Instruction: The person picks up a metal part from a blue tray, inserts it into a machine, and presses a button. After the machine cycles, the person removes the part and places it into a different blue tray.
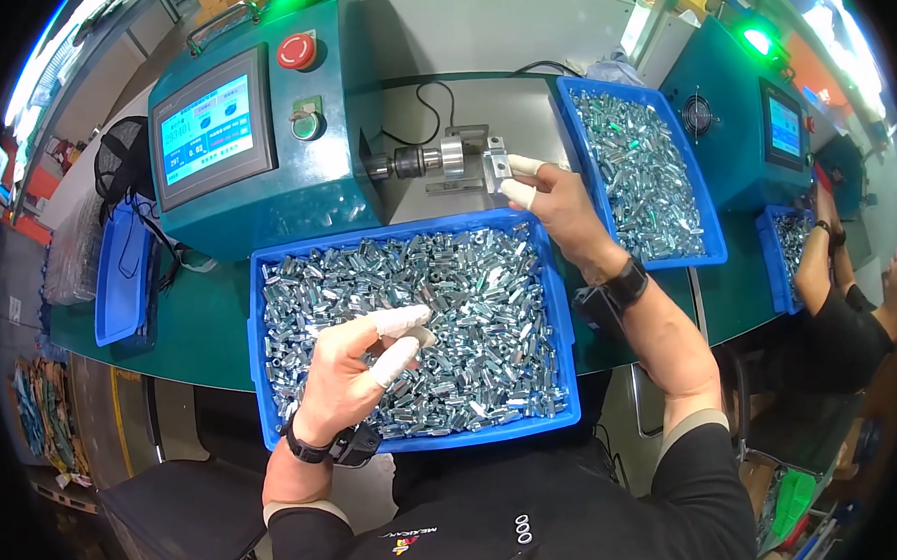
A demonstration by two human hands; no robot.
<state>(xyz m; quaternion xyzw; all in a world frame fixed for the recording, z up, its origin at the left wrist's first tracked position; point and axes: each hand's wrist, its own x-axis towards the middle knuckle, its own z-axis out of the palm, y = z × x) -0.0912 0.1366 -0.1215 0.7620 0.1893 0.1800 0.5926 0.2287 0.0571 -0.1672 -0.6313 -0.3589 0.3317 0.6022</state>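
My left hand point(357, 364) hovers over a blue tray point(421, 443) heaped with small shiny metal fittings point(473, 379). White finger covers sheathe its thumb and fingertips, which are drawn close together; whatever lies between them cannot be made out among the fittings. My right hand point(555, 200), also with white covers on thumb and forefinger, reaches the silver fixture block point(497, 166) of a teal machine point(310, 196). Its two covered tips close in at the block's right side, and anything small between them is hidden. Facing the block is the machine's dark round chuck point(408, 163).
A second blue tray point(718, 253) of metal fittings stands at the right. The machine carries a lit screen point(212, 130) and a red stop button point(296, 51). Another teal machine point(732, 117) and a co-worker's arm point(816, 249) are farther right. An empty-looking blue tray point(123, 274) sits left.
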